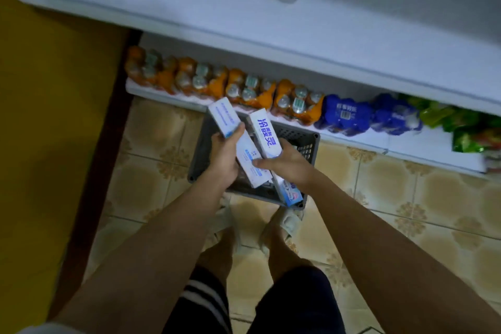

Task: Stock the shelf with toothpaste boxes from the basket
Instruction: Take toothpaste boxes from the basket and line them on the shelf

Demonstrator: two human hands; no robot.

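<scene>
Above the grey plastic basket point(298, 136), my left hand point(226, 156) and right hand point(288, 164) each grasp a white cardboard toothpaste box point(225, 116) mid-length — probably light, stiff, crushable.

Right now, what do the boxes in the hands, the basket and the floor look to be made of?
Toothpaste boxes: apparently printed paperboard, slightly glossy; sharp folded edges, flat printed faces. Basket: probably moulded grey plastic, matte; a grid of holes in its wall. Floor: looks like glazed ceramic tile, beige with brown ornaments; grout lines and a soft sheen.
</scene>
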